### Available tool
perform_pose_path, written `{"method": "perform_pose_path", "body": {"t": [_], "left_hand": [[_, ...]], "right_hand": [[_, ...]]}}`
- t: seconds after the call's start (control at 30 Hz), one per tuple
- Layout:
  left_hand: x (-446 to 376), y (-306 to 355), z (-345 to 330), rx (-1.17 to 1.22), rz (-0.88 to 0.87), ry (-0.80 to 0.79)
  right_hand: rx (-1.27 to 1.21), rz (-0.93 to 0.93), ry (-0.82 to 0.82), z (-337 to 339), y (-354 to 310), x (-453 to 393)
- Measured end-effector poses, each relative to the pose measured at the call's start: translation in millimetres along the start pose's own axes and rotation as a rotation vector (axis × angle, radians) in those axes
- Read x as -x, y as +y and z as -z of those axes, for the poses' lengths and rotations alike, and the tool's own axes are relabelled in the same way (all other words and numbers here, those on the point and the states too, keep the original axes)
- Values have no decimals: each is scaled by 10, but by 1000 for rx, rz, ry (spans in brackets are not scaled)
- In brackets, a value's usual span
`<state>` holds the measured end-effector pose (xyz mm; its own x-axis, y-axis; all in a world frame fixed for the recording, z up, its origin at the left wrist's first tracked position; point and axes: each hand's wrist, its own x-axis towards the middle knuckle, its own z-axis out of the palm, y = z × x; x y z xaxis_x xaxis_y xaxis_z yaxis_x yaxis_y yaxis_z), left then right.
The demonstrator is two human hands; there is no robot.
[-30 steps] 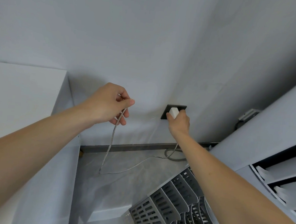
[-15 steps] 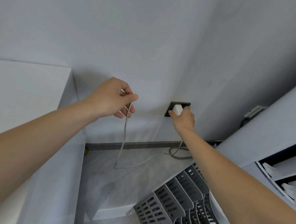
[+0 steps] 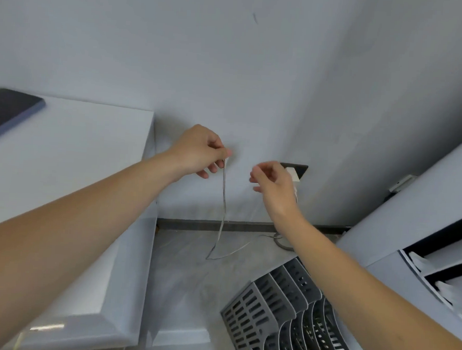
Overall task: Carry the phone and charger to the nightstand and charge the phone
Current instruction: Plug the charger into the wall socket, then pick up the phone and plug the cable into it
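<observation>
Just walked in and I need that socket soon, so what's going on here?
A person is setting up a phone charger. The white charger plug sits in the dark wall socket, and the right hand is beside it with fingers loose, holding nothing. The left hand pinches the free end of the cable, which hangs down and loops on the floor. The phone lies on the white nightstand, not yet connected.

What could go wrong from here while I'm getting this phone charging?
1. The cable pinched in your left hand loops down to the floor; pulling it toward the phone might tug the white adapter out of the dark wall socket.
2. The slack lies near the grey file rack and may snag on it.
3. Your right hand is off the adapter, so a loose fit would go unnoticed.
</observation>
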<state>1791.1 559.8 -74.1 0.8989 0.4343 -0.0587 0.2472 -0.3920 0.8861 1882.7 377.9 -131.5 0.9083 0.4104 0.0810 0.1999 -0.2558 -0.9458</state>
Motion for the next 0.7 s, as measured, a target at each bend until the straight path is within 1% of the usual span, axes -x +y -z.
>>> {"method": "perform_pose_path", "body": {"t": [0.07,0.2,0.3,0.47,0.6,0.7], "left_hand": [[65,13,40,22,32,16],[234,49,226,72,70,56],[380,62,394,105,60,83],[551,121,613,65,5,130],[671,61,884,23,-23,253],[776,-118,1144,-118,-48,407]], "right_hand": [[-136,-78,-114,-152,-180,168],[-211,-156,-226,-350,-443,408],[-242,-151,-229,-485,-573,523],[-290,-82,-192,-656,-777,634],[-363,-98,-231,-772,-866,705],[-350,-86,-285,-890,-920,771]]}}
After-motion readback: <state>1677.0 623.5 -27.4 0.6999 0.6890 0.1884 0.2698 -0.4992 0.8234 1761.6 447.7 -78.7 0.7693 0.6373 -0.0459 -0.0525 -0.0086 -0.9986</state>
